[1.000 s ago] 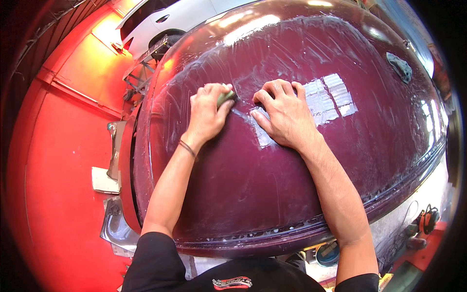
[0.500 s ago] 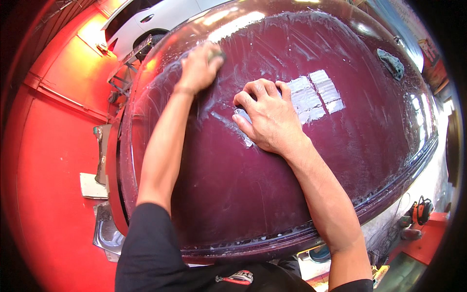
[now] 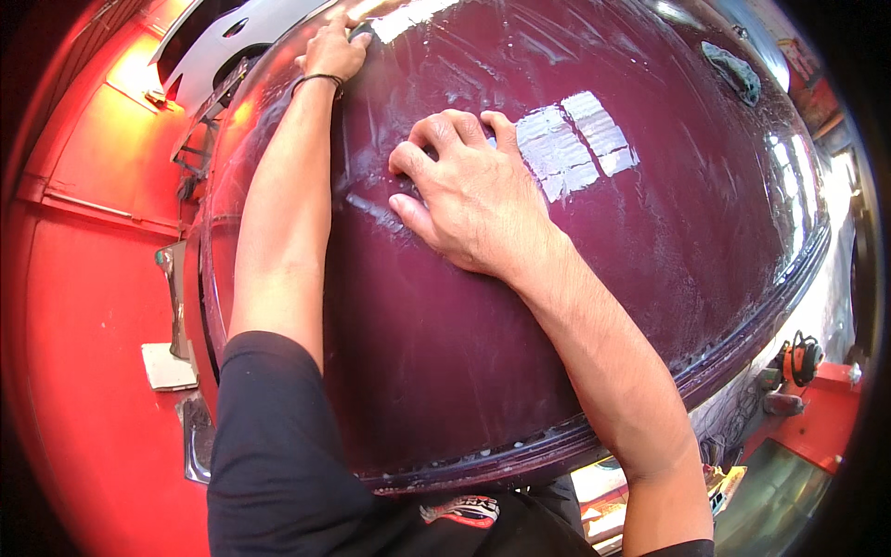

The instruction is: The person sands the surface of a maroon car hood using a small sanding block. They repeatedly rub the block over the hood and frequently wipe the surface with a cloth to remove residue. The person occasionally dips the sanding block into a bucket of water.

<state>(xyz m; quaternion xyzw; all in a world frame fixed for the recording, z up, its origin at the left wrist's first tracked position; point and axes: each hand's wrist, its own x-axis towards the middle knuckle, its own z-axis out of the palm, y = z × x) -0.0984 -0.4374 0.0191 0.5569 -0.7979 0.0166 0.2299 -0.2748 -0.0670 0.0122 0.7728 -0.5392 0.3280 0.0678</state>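
A dark maroon car panel [image 3: 436, 353], smeared with pale wet streaks, spreads out in front of me. At its far left part, my left hand [image 3: 332, 51] is stretched out on the surface, its fingers closed over a small dark pad [image 3: 362, 33]. Most of that pad is covered by the hand, so I cannot make out its exact kind. Near the middle of the panel rests my right hand [image 3: 469, 190], fingers bent and spread, with nothing visible in its grasp. Just beyond its fingertips lies a bright window reflection.
A crumpled grey-green cloth [image 3: 733, 72] lies on the panel's far right. To the left are a red wall [image 3: 102, 325], a pale block [image 3: 170, 367] and a silver car [image 3: 227, 42]. An orange-and-black power tool [image 3: 800, 360] sits on a red surface at right.
My left hand has slid farther away and to the left with the pad. The whole view has shifted, and my right hand stays about the same spot on the panel.
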